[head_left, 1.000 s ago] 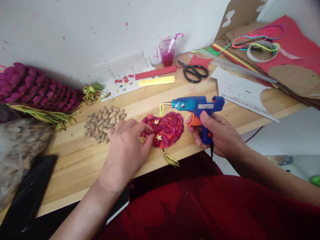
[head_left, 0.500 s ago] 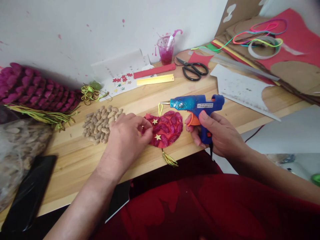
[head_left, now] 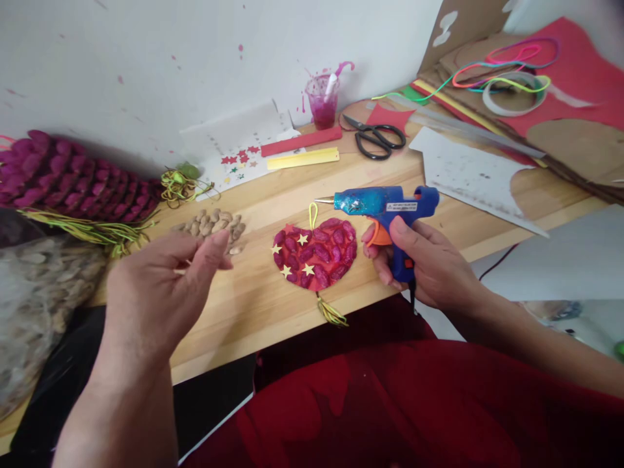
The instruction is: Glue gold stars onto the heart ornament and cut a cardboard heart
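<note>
A red heart-shaped ornament [head_left: 322, 281] lies on the wooden table, covered with magenta-painted peanuts and a few stuck-on stars. A yellow-green loop [head_left: 312, 216] tops it and a tassel [head_left: 332, 311] hangs from its lower tip past the table's front edge. My right hand [head_left: 426, 263] grips a blue hot glue gun [head_left: 373, 201], fingers by its orange trigger, nozzle pointing left above the ornament's loop. In front of the peanut pile [head_left: 207, 224], my left hand [head_left: 160, 283] is raised with thumb and fingers closed together. Anything between those fingertips is hidden.
Behind lie a paper sheet with small stars [head_left: 238, 159], red [head_left: 302, 141] and yellow strips [head_left: 302, 158], black scissors [head_left: 377, 138] and a cup of magenta paint [head_left: 323, 104]. A magenta pine-cone-like piece [head_left: 73, 179] and a bag of peanuts [head_left: 39, 312] are left; cardboard and cords [head_left: 517, 62] right.
My left hand has moved left, away from the ornament to the peanut pile, uncovering the ornament's left side with two more yellow stars. My right hand and the glue gun have barely moved.
</note>
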The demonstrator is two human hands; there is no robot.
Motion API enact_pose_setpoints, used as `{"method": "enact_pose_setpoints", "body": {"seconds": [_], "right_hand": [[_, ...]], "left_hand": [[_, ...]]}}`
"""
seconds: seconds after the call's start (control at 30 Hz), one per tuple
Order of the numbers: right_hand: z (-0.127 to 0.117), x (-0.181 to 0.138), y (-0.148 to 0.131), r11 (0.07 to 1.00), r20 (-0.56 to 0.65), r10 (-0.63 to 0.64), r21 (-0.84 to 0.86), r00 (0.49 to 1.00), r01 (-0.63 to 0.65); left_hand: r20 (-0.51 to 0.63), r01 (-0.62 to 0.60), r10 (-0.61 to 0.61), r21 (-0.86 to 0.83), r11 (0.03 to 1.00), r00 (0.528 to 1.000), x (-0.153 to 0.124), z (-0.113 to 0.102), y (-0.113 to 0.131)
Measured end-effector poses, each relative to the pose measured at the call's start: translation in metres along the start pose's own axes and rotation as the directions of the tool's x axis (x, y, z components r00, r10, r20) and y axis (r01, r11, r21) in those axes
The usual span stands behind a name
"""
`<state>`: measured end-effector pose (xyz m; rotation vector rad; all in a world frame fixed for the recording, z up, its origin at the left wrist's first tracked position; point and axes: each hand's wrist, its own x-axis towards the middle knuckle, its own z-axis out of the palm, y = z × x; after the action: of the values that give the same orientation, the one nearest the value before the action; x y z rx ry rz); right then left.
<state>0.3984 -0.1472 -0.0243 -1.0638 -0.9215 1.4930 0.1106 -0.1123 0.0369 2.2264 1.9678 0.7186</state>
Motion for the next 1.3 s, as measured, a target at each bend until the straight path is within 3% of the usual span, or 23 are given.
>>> {"method": "enact_pose_setpoints", "body": {"seconds": [0.07,0.13,0.23,0.37,0.63,1.1,1.2,1.3], "right_hand": [[0.001,0.0,-0.001,1.0,0.001,0.001,0.0,1.0,-0.001],[0.003,0.0,-0.003,1.0,-0.009,0.002,0.004,1.0,-0.002],[0.005,0.0,-0.004,1.0,-0.021,0.007,0.001,1.0,-0.007],[0.006,0.0,-0.004,1.0,-0.026,0.008,0.01,1.0,-0.008],[0.006,0.002,-0.001,1.0,-0.02,-0.018,0.014,1.0,0.019],[0.002,0.0,0.003,0.999,-0.008,0.002,-0.033,1.0,-0.002],[0.002,-0.001,0.002,0.999,-0.014,0.01,-0.032,1.0,-0.011],[0.003,0.0,0.002,1.0,-0.034,0.012,-0.021,0.999,-0.012]], "left_hand": [[-0.012,-0.21,0.21,0.001,0.978,0.978,-0.012,0.004,-0.006],[-0.002,-0.406,0.406,-0.032,0.913,0.914,-0.028,0.012,-0.006],[0.044,-0.502,0.507,-0.094,0.86,0.861,-0.051,0.028,0.005],[0.103,-0.53,0.533,-0.059,0.846,0.84,-0.066,0.043,0.015],[0.11,-0.525,0.524,-0.023,0.851,0.844,-0.063,0.053,0.011],[-0.018,-0.516,0.519,-0.146,0.844,0.854,-0.059,0.064,0.012],[-0.046,-0.534,0.533,-0.126,0.836,0.845,-0.06,0.063,0.011],[-0.11,-0.501,0.491,-0.094,0.861,0.864,-0.062,0.058,0.008]]}}
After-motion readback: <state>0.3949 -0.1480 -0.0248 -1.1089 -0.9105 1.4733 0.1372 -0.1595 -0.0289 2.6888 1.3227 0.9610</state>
